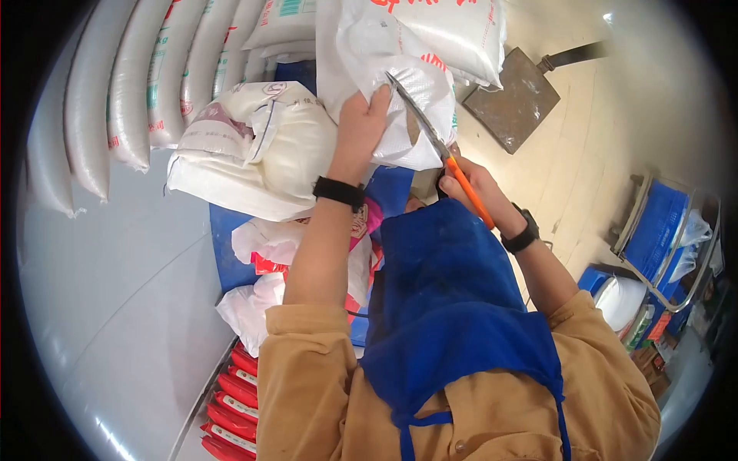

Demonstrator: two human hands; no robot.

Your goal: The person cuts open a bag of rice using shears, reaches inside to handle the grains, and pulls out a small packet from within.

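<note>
My right hand (473, 183) grips a pair of scissors (470, 194) by the orange handles. One long metal blade lies over a white woven sack (429, 94) and points up and to the left; I cannot make out the other blade. Close to the blade tip, my left hand (363, 127) is closed on the sack's white material, thumb raised along the edge. A brownish patch shows beside the blade, on or through the sack. Left of my left forearm sits an opened white bag (296, 146) with pale contents bulging inside.
Full printed sacks (127, 100) stand in a row at the upper left. A brown flat-headed shovel or pan (513, 100) lies on the floor. Red packets (234, 403) are stacked at the lower left. A metal-framed blue cart (657, 230) is on the right.
</note>
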